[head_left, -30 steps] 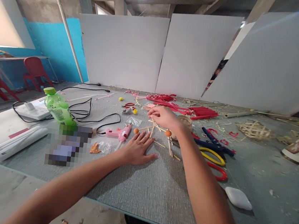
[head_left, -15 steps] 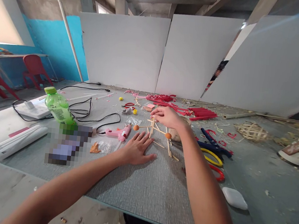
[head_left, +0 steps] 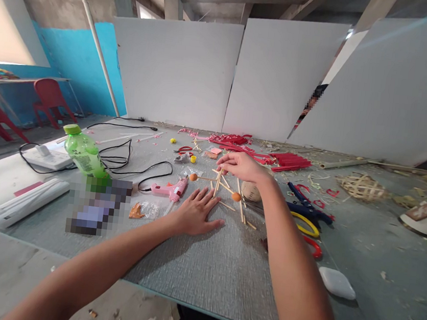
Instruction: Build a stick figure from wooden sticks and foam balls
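My left hand (head_left: 198, 212) lies flat on the grey tabletop, fingers spread, holding nothing. Just beyond it, my right hand (head_left: 241, 167) pinches the top of a small wooden stick frame (head_left: 217, 183) between thumb and fingertips. An orange ball (head_left: 236, 197) sits on one end of the frame's crossing sticks, and a second orange ball (head_left: 193, 177) on the other. Several loose-looking sticks stand or lie by the right ball; whether they join the frame I cannot tell. A round beige object (head_left: 251, 191) is partly hidden behind my right wrist.
Left of my hands lie a pink glue gun (head_left: 169, 190), a green bottle (head_left: 86, 156) and a blurred-out item (head_left: 94, 213). To the right are dark blue pliers (head_left: 308, 212), yellow and red rings (head_left: 306, 224) and a white case (head_left: 337, 283). Red strips (head_left: 290, 162) lie behind.
The stick frame has turned slightly in my right hand: its left ball is a little higher, its right ball lower and further left. My left hand stays put.
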Available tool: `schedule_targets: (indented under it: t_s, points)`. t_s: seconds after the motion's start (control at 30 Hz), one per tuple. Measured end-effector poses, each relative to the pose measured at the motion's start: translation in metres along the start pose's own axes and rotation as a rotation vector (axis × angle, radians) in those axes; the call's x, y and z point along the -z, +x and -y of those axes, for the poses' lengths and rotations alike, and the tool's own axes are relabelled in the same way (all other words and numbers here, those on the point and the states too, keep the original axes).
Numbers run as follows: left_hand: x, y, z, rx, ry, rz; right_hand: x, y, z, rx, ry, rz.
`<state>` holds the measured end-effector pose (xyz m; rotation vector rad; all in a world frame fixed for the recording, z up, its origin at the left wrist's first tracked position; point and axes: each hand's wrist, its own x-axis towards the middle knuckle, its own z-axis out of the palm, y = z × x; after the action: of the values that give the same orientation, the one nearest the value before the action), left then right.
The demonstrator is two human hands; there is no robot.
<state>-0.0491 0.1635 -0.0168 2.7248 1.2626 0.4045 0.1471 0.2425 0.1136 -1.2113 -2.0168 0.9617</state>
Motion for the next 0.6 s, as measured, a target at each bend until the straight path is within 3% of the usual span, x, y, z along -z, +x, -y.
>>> schedule_targets:
  t_s: [0.6]
  points:
    - [0.0031,0.0005,-0.0023,0.024,-0.007,0.021,0.0001,0.0036,-0.0063,0.017,-0.002,-0.007]
